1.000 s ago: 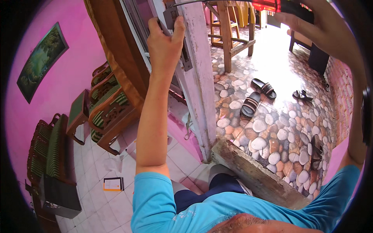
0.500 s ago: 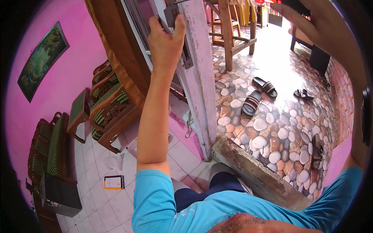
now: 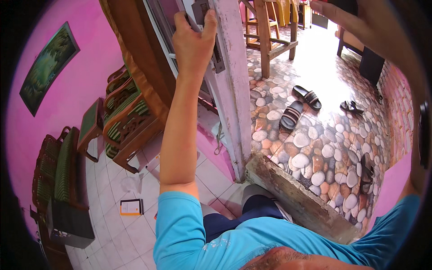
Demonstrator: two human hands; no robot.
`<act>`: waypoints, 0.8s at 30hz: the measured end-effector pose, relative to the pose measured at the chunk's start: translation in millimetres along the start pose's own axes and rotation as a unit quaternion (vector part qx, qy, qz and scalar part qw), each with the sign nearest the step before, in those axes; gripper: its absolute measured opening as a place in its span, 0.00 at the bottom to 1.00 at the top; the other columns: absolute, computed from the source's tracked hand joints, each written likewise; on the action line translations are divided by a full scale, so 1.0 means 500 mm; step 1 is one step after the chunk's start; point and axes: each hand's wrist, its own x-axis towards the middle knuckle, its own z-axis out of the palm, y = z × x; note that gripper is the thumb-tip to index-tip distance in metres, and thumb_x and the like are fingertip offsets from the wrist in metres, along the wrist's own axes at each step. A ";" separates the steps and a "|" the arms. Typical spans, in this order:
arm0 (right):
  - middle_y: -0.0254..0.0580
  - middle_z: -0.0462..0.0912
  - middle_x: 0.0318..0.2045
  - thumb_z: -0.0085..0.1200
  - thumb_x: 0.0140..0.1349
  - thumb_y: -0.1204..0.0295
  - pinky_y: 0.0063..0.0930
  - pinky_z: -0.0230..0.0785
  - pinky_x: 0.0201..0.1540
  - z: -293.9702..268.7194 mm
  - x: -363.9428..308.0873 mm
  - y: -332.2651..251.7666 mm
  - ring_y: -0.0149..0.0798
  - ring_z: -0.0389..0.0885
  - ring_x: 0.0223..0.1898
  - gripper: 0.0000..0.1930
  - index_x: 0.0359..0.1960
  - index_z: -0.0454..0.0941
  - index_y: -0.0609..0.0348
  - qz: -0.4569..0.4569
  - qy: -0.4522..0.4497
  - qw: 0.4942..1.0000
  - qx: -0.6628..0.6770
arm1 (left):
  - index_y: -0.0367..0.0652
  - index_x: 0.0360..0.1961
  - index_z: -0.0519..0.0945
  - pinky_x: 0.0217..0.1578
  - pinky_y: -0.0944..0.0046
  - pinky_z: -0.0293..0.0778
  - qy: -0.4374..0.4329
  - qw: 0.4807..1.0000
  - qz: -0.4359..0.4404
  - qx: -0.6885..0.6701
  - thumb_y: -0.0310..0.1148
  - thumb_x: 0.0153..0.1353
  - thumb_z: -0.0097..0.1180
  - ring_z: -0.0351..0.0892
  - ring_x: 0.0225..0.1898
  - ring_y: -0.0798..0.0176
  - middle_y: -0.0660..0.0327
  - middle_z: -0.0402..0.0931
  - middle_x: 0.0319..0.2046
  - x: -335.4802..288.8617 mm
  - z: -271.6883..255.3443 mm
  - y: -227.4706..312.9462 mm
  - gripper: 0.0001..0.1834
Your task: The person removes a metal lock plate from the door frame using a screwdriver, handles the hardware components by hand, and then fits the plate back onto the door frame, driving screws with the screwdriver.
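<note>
Head view, left hand: the left hand [image 3: 193,45] reaches up to the post [image 3: 237,90], grasping a grey metal piece [image 3: 196,13] between thumb and index finger, the thumb on its right side.
Head view, metal piece: within the left grip, at the upper edge of view, its top partly cut off; a dark slot shows in its face.
Head view, plate: a narrow grey plate [image 3: 219,65] emerges below the thumb, just right of the hand, lying along the post; the hand hides whether plate and metal piece are joined.
Head view, right hand: the right hand [image 3: 364,27] is raised at the upper right, well apart from the left; a dark object [image 3: 348,5] beside its fingers is cut off above, so whether it is gripped cannot be told.
Head view, step: judged from the pose, the metal piece is being steadied against the post.
Head view, next move: this would seem to call for a firm left pinch and a straight approach by the right hand.
Head view, surroundings: two slippers [image 3: 291,115] lie on the pebble-patterned floor [image 3: 326,150], beyond the rough sill [image 3: 294,193].
</note>
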 end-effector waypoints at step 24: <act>0.37 0.83 0.30 0.60 0.68 0.53 0.35 0.71 0.38 0.015 -0.037 -0.050 0.33 0.79 0.33 0.23 0.56 0.79 0.57 0.070 -0.034 0.995 0.068 | 0.31 0.47 0.72 0.39 0.52 0.78 -0.025 0.998 -0.033 0.055 0.50 0.65 0.63 0.85 0.33 0.46 0.46 0.83 0.32 -0.002 -0.006 -0.001 0.28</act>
